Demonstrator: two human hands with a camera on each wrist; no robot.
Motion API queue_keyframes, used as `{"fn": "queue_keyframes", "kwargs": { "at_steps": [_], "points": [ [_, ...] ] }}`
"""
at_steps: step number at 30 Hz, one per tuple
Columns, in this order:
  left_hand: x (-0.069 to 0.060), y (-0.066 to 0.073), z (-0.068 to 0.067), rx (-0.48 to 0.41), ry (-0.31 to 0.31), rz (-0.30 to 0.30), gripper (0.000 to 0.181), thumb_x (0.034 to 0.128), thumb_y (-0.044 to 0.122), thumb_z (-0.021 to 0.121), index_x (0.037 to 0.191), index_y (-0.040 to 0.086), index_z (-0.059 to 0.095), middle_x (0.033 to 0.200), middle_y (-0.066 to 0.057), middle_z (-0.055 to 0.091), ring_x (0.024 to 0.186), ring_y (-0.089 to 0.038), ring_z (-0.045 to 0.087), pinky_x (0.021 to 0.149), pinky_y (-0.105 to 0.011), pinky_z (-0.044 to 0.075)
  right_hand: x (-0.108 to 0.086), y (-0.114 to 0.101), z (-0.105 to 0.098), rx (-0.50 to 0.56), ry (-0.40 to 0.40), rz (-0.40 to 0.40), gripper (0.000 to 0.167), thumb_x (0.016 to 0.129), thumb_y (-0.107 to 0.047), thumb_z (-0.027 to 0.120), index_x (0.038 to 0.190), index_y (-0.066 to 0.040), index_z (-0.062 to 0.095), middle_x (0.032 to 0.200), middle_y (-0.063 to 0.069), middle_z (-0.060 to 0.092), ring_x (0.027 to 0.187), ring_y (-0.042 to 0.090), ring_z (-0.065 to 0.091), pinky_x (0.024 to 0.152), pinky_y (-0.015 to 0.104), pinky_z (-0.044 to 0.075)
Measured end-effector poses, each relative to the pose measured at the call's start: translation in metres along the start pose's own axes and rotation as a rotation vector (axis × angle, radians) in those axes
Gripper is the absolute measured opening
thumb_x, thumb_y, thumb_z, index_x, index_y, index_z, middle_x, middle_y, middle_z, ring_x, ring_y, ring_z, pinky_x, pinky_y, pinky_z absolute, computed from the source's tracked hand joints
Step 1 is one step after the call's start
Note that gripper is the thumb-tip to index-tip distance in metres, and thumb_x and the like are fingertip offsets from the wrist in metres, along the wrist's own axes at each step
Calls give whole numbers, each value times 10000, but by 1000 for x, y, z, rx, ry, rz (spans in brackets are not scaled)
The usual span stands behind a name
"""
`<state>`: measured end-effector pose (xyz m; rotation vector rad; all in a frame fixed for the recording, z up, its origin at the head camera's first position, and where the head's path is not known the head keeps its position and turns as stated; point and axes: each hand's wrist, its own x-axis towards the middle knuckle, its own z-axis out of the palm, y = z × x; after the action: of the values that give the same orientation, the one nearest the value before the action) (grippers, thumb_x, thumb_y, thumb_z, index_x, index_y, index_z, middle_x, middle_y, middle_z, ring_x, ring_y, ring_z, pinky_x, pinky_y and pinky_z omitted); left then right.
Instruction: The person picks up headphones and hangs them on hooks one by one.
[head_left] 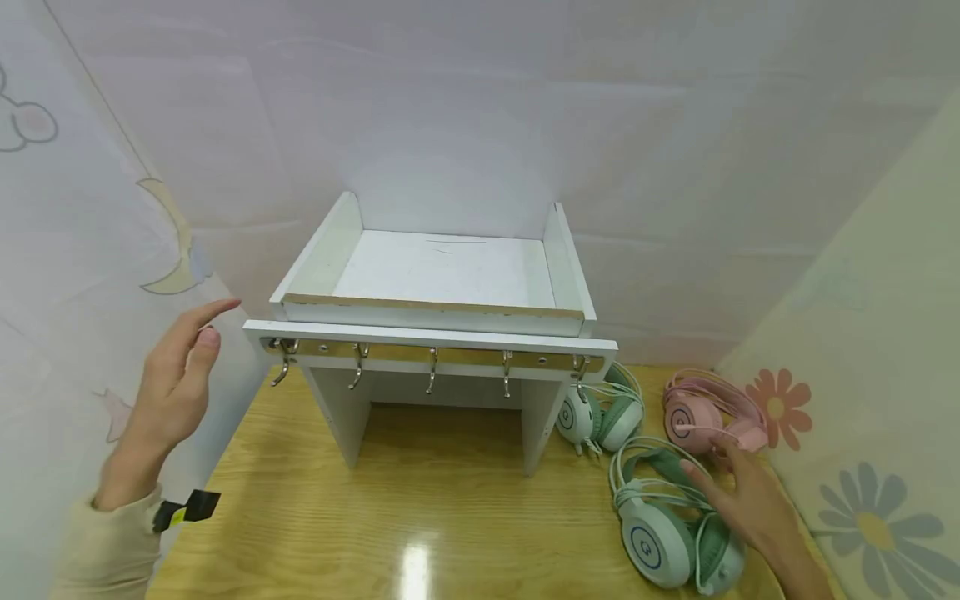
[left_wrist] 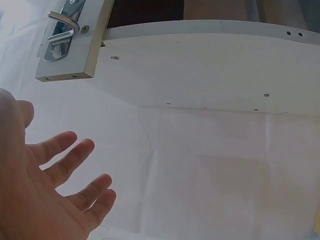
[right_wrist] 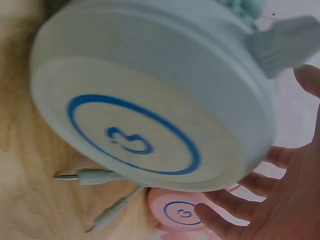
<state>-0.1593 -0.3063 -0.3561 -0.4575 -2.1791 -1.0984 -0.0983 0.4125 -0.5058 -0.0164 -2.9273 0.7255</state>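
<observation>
Right hand (head_left: 757,500) loosely spread, gripping nothing, right by front green headset (head_left: 654,540); contact unclear. Headset lies on surface (head_left: 450,508), right of white rack (head_left: 450,336), cable looped about band, likely for tidiness. Pink headset (head_left: 693,421) just beyond, second green headset (head_left: 576,418) tucked beside rack. Rack stands on side panels, lifting front hooks (head_left: 432,367) above surface, presumably for hanging room. And left hand (head_left: 176,379), out beyond rack's left end, fingers spread, holding nothing.

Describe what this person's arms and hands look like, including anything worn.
A cream sleeve covers the left forearm; a black strap-like piece with a yellow-green patch sticks out at its cuff. The left hand and right hand are ungloved. No sleeve shows on the right arm's visible part.
</observation>
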Motion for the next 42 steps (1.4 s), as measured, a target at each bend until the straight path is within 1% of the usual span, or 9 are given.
{"fn": "queue_keyframes", "kwargs": {
  "at_steps": [4, 7, 11, 17, 20, 23, 28, 34, 42],
  "points": [
    [2, 1, 0, -67, -5, 18, 393, 1130, 38, 411, 1474, -43, 584, 1464, 142, 620, 1396, -1, 506, 1110, -84, 379, -2, 6, 6, 2, -50, 53, 765, 1045, -553, 632, 1533, 5, 445, 1406, 380, 570, 1239, 597, 569, 898, 779, 483],
    [3, 3, 1, -131, -14, 40, 393, 1125, -5, 378, 1460, -102, 559, 1461, 98, 639, 1394, -33, 529, 1116, -103, 415, -2, 10, 12, 5, -68, 71, 772, 1044, -572, 625, 1533, -1, 447, 1425, 373, 563, 1252, 604, 560, 904, 782, 485],
    [6, 7, 0, -201, -47, 13, 409, 1141, 18, 333, 1474, -122, 525, 1462, 35, 646, 1366, -71, 567, 1109, -123, 452, -4, 16, 19, 12, -96, 99, 790, 1045, -587, 616, 1533, 8, 440, 1432, 380, 550, 1252, 618, 555, 904, 785, 490],
    [8, 12, -2, -555, -118, -161, 445, 1178, 152, 361, 1501, -133, 473, 1464, -69, 639, 1366, -174, 594, 1134, -169, 473, -5, 23, 25, 66, -133, 134, 797, 1057, -572, 602, 1536, 46, 443, 1414, 395, 562, 1256, 602, 574, 953, 744, 522],
    [10, 10, -1, -653, -160, -142, 455, 1179, 138, 353, 1496, -178, 431, 1474, -109, 630, 1363, -185, 602, 1134, -185, 478, -4, 24, 25, 79, -171, 169, 816, 1067, -575, 578, 1557, 54, 405, 1430, 429, 530, 1259, 620, 569, 955, 732, 532],
    [12, 9, 0, -698, -189, -132, 455, 1175, 115, 346, 1485, -213, 404, 1463, -113, 638, 1340, -170, 626, 1125, -203, 494, -3, 25, 23, 81, -230, 219, 869, 1073, -603, 535, 1597, 58, 324, 1490, 467, 449, 1318, 654, 507, 989, 766, 497],
    [13, 11, 2, -693, -217, -169, 429, 1169, 93, 360, 1461, -213, 435, 1394, -37, 688, 1273, -128, 666, 1075, -204, 537, -2, 27, 21, 110, -295, 278, 926, 1068, -633, 514, 1629, 52, 242, 1568, 470, 345, 1416, 676, 370, 1085, 818, 396],
    [13, 9, 5, -754, -242, -104, 371, 1149, -12, 332, 1424, -162, 530, 1388, -78, 690, 1237, -145, 685, 1032, -196, 567, 0, 31, 22, 180, -357, 320, 985, 1058, -633, 539, 1648, 64, 169, 1615, 460, 267, 1455, 677, 306, 1135, 812, 348],
    [11, 10, 3, -782, -219, -101, 364, 1130, -75, 324, 1380, -167, 572, 1366, -106, 696, 1197, -156, 696, 1002, -199, 588, 9, 32, 23, 220, -367, 391, 1002, 1061, -631, 522, 1612, 136, 186, 1563, 484, 325, 1406, 664, 389, 1100, 729, 457]
  ]
}}
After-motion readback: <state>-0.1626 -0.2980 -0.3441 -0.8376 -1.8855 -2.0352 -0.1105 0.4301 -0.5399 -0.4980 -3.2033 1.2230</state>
